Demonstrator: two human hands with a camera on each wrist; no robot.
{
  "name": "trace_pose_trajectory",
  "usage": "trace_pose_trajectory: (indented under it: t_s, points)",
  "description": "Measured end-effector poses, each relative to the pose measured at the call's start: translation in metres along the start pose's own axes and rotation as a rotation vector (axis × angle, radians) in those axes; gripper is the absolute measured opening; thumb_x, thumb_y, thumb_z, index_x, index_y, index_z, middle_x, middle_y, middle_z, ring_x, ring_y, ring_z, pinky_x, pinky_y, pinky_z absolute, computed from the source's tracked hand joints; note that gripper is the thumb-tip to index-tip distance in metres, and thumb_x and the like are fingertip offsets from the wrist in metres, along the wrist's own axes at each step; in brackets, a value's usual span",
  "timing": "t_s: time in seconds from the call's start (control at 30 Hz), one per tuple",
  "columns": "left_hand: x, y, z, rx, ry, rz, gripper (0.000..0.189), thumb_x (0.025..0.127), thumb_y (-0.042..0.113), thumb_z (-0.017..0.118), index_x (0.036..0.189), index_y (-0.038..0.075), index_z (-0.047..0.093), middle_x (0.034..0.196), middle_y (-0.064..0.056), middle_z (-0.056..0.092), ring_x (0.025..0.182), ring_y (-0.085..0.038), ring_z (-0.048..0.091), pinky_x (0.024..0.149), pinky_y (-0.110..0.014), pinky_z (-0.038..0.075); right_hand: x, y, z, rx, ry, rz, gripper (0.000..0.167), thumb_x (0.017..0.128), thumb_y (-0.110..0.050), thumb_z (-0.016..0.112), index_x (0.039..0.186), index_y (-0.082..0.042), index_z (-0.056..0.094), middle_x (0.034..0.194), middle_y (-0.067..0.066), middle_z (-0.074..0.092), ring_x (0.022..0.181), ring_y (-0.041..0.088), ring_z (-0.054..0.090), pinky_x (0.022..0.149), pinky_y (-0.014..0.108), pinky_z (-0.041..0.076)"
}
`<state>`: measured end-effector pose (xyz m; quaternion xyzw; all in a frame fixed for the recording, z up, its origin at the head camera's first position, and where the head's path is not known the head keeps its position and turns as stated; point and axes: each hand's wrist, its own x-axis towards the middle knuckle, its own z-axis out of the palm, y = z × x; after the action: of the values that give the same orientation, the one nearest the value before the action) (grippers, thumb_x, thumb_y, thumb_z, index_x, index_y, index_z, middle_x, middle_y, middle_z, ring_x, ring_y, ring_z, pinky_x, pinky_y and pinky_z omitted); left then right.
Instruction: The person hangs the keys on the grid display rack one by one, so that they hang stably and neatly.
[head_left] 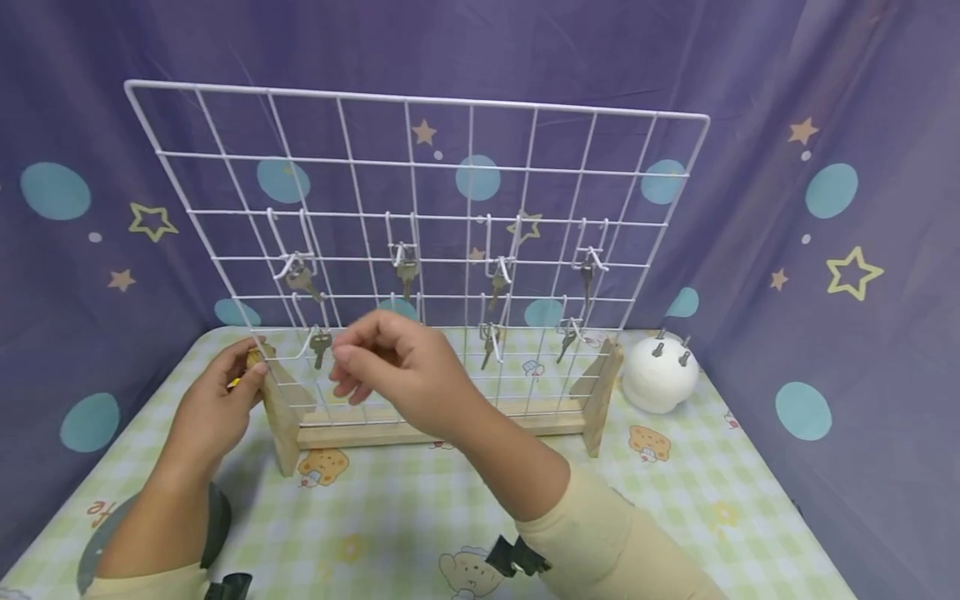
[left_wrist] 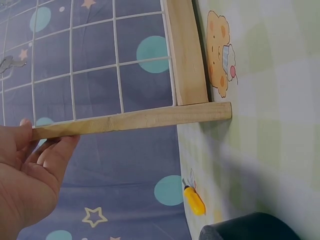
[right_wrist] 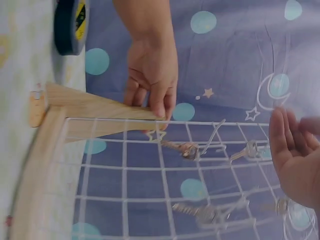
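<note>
A white wire grid (head_left: 407, 101) stands upright in a wooden stand (head_left: 442, 432), with two rows of white hooks bearing several metal keys. My left hand (head_left: 217, 408) grips the upper part of the stand's left side board (left_wrist: 150, 118), thumb on one side and fingers on the other. My right hand (head_left: 408, 371) is in front of the grid, just right of the key (head_left: 321, 343) on the lower left hook. Its fingers are loosely bent, and nothing shows between them. In the right wrist view, that hand (right_wrist: 297, 160) appears at the right edge, beside the hanging keys.
A white rounded object (head_left: 660, 379) with several small metal pieces sticking out of its top stands right of the stand. At the left are a dark round object (head_left: 217, 529) and a small yellow-handled tool (left_wrist: 194, 200). Patterned curtains (head_left: 795, 208) enclose the checked tablecloth (head_left: 390, 517).
</note>
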<state>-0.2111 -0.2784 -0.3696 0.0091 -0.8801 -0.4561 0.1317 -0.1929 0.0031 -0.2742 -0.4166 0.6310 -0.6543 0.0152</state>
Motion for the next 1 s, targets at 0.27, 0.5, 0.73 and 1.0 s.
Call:
trace_pose_trajectory:
  t_s: [0.27,0.5,0.73,1.0]
  points:
    - [0.002,-0.002,-0.005,0.047,0.006,-0.016,0.058,0.105,0.041,0.038,0.156,0.016,0.027,0.151,-0.021,0.042,0.125,-0.024,0.054,0.085,-0.005,0.052,-0.058,0.026,-0.024,-0.082,-0.172,0.051,0.010,0.101,-0.011,0.055,0.103,-0.005,0.063,0.087,0.011,0.067,0.076,0.017,0.067,0.069,0.034,0.064]
    - [0.003,-0.005,-0.005,0.064,0.017,-0.032,0.057,0.105,0.040,0.038,0.156,0.017,0.027,0.150,-0.020,0.043,0.123,-0.028,0.056,0.084,-0.006,0.053,-0.096,0.048,-0.049,-0.288,-0.238,0.278,0.015,0.102,-0.031,0.055,0.103,-0.022,0.066,0.089,-0.003,0.069,0.079,0.009,0.067,0.065,0.026,0.061]
    - [0.000,-0.003,-0.005,0.139,0.074,-0.032,0.057,0.105,0.044,0.037,0.156,0.020,0.029,0.147,-0.020,0.047,0.119,-0.036,0.059,0.089,-0.028,0.060,-0.128,0.063,-0.077,-0.421,-0.162,0.404,0.016,0.100,-0.042,0.055,0.101,-0.029,0.066,0.089,-0.009,0.068,0.077,0.012,0.066,0.063,0.028,0.061]
    - [-0.016,-0.003,0.001,0.051,0.040,-0.024,0.062,0.106,0.043,0.033,0.159,0.026,0.008,0.158,-0.021,0.027,0.139,-0.044,0.034,0.118,-0.041,0.036,-0.164,0.063,-0.106,-0.570,0.004,0.520,0.020,0.098,-0.048,0.055,0.103,-0.031,0.065,0.089,-0.016,0.066,0.082,0.009,0.065,0.068,0.025,0.060]
